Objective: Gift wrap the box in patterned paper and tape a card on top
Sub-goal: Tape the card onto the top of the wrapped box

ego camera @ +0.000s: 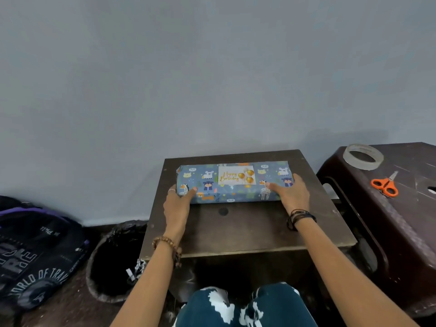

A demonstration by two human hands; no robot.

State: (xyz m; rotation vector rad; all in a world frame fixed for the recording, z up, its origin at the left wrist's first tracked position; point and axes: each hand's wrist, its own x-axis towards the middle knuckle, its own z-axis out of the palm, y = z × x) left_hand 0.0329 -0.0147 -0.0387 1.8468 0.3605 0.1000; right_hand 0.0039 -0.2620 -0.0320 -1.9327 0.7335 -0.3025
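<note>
Now my left hand (178, 199) and right hand (291, 194) grip the wrapped box (232, 182) at its ends on the counter (245, 227), card (236, 175) on top; wrapping looks finished, so next I would release.

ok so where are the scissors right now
In the head view the orange-handled scissors lie on the dark stool at the right, just in front of the tape roll.
</note>
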